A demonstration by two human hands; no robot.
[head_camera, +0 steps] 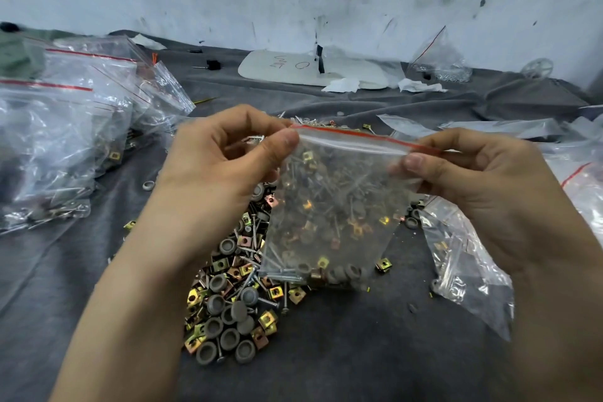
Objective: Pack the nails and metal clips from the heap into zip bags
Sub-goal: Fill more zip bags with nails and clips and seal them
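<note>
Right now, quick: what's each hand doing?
Left hand: pinching the top left corner of the zip bag.
Right hand: pinching the bag's top right corner at the zip strip.

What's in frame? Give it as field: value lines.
bag: clear, red-edged zip top, held upright over the heap
contents: nails, clips, grey caps, settled at the bottom
zip: cannot tell if sealed
left hand: pinches the top left corner
right hand: pinches the top right corner
heap: same parts, loose on grey cloth
filled bags: piled at far left
</note>
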